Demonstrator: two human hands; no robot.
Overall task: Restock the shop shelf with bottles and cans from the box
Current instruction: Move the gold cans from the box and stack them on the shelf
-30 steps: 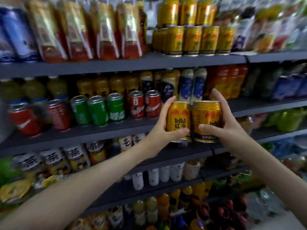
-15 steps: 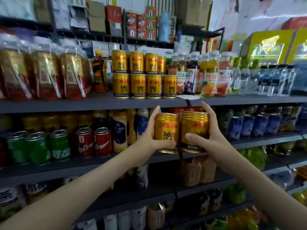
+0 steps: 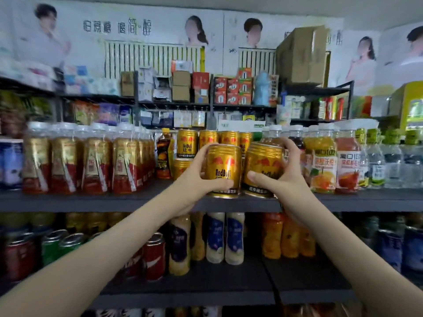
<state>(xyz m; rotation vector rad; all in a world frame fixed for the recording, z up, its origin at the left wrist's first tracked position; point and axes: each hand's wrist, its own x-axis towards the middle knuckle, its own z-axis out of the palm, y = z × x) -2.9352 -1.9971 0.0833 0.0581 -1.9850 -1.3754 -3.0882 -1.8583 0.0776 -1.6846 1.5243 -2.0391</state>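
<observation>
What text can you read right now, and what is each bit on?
"RedBull": gold can in left hand.
"红牛": stacked can on the shelf.
"怕蔗糖 喝简醇": wall poster.
"100": orange juice bottle.
Second can in right hand: print partly covered.
Other labels too blurred.

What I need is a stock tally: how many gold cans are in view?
7. One in the left hand, one in the right hand, four in the upper row on the shelf behind, one in the lower row. Others may be hidden behind the held cans.
</observation>
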